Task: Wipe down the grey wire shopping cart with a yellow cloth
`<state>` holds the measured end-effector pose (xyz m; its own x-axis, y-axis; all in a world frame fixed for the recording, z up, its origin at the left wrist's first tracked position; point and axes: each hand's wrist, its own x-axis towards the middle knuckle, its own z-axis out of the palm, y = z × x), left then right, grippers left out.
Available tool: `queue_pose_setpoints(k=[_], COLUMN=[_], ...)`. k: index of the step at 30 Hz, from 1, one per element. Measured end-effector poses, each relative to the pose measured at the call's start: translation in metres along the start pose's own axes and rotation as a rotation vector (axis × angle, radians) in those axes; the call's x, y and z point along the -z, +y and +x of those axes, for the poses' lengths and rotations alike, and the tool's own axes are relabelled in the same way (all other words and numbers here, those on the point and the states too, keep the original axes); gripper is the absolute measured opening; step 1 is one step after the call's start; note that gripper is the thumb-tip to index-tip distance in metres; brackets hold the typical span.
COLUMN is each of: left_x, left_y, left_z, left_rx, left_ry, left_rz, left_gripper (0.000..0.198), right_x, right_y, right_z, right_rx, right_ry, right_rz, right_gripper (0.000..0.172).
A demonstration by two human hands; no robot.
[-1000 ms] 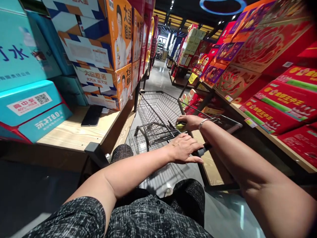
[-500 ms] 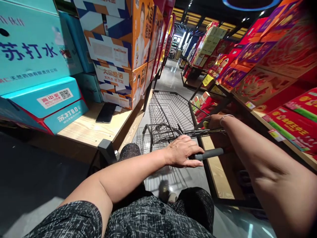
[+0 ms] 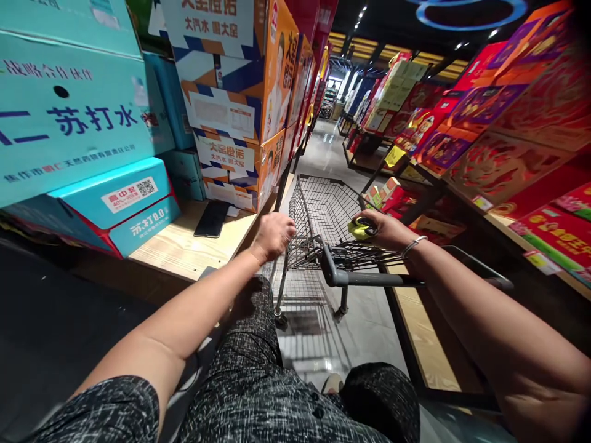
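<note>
My left hand [image 3: 276, 235] is in the air left of the shopping cart's handle, its fingers loosely curled and touching nothing I can see. My right hand [image 3: 385, 229] reaches over the cart handle [image 3: 369, 279] and grips a crumpled yellow and black thing [image 3: 362, 228], perhaps a cloth. That thing is above the near end of the wire shopping cart [image 3: 325, 206]. The cart stands turned at an angle in the aisle, and its basket shows bare wire mesh. A bracelet [image 3: 413, 245] circles my right wrist.
On the left, a wooden shelf [image 3: 184, 261] bears a black phone [image 3: 211, 218], turquoise water cartons [image 3: 69, 123] and stacked orange-and-white cartons [image 3: 231, 160]. Red gift boxes [image 3: 554, 227] line the right shelf. A grey tiled aisle [image 3: 318, 144] runs ahead between shelves.
My left hand has let go of the cart handle and moved left and up, its fingers curling. My right hand has come left with the yellow and black thing. The cart handle has swung round.
</note>
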<state>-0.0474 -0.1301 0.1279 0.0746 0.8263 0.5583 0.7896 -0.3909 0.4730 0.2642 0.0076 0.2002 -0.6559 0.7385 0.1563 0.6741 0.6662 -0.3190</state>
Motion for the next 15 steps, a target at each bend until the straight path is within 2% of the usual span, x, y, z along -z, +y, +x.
queue_pose_setpoints(k=[2, 3, 5, 7, 9, 12, 15], left_x=[0.026, 0.037, 0.051, 0.056, 0.056, 0.052, 0.049], left_y=[-0.035, -0.051, -0.078, -0.097, -0.109, -0.116, -0.11], left_z=[0.004, 0.006, 0.009, 0.012, 0.013, 0.014, 0.017], left_rx=[0.329, 0.446, 0.626, 0.774, 0.845, 0.874, 0.871], left_ry=[0.033, 0.021, -0.047, -0.131, -0.208, -0.287, -0.263], left_rz=[0.294, 0.4, 0.534, 0.591, 0.603, 0.576, 0.594], left_gripper=[0.059, 0.057, 0.063, 0.078, 0.09, 0.095, 0.094], right_x=[0.0, 0.0, 0.0, -0.001, -0.001, -0.001, 0.003], right_y=[0.003, 0.005, 0.009, 0.013, 0.014, 0.012, 0.005], right_z=[-0.001, -0.001, -0.003, -0.004, -0.007, -0.011, -0.015], right_rx=[0.016, 0.014, 0.0, -0.01, -0.007, 0.024, 0.079], right_ry=[0.03, 0.038, 0.044, 0.043, 0.054, 0.073, 0.161], right_rz=[-0.015, -0.022, -0.03, -0.035, -0.039, -0.042, -0.033], right_gripper=[0.042, 0.042, 0.042, 0.043, 0.044, 0.043, 0.042])
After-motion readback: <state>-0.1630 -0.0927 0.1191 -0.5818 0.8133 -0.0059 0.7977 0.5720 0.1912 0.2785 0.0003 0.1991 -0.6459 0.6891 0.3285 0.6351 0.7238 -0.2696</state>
